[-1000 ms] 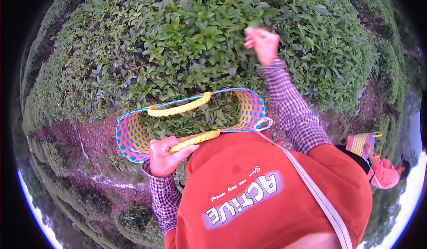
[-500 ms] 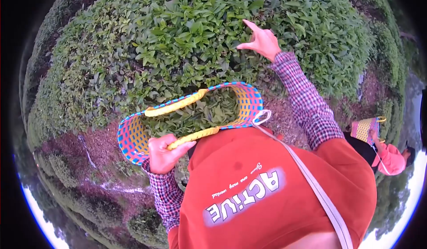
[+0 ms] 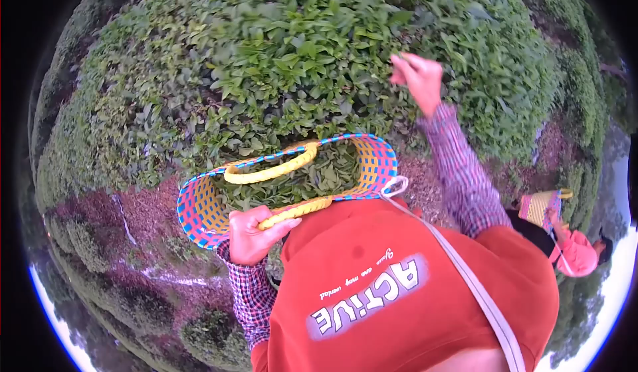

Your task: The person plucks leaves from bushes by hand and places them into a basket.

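Basket (image 3: 380, 163) with loose leaves (image 3: 325, 176) inside is positioned just before the body, its long axis set crosswise, right end angled slightly forward. Of its 2 yellow handles, the near handle (image 3: 306, 209) is wrapped by the fingers of the left hand (image 3: 252, 239). The right hand (image 3: 422, 83) is raised by the bush (image 3: 279, 53), forward and right of the basket, apart from it; its grip is narrow, but whether anything is pinched cannot be told.
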Demonstrator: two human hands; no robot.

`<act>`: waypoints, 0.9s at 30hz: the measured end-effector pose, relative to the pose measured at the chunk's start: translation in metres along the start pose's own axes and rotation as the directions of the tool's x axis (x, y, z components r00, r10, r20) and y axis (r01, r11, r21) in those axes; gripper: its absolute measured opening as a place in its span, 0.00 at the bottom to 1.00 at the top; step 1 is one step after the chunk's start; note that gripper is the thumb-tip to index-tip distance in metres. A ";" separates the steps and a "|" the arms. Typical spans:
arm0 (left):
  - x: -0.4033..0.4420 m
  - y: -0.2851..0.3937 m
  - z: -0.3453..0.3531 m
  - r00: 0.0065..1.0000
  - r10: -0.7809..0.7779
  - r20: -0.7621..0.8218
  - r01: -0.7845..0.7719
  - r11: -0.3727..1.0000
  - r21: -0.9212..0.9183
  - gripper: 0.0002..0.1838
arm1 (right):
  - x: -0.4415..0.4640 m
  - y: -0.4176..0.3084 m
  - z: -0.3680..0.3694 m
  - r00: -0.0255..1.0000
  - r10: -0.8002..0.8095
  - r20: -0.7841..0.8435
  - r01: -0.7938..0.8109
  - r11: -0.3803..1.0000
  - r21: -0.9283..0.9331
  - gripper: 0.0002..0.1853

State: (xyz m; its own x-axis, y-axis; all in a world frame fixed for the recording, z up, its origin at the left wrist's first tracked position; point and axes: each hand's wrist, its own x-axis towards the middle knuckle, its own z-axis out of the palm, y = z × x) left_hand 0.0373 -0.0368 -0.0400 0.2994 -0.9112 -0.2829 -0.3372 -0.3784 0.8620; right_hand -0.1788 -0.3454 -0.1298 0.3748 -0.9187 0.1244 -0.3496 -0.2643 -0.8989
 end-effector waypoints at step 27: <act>0.005 0.013 0.000 1.000 0.009 -0.004 -0.009 0.999 0.034 0.16 | 0.059 0.028 0.003 0.946 0.320 -0.048 -0.146 0.555 0.819 0.07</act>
State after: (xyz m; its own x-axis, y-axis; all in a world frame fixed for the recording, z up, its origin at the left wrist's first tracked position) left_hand 0.0342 -0.0466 -0.0299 0.2999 -0.9140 -0.2733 -0.3703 -0.3756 0.8496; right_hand -0.1634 -0.4065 -0.1491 0.2018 -0.9679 -0.1496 0.4544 0.2278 -0.8612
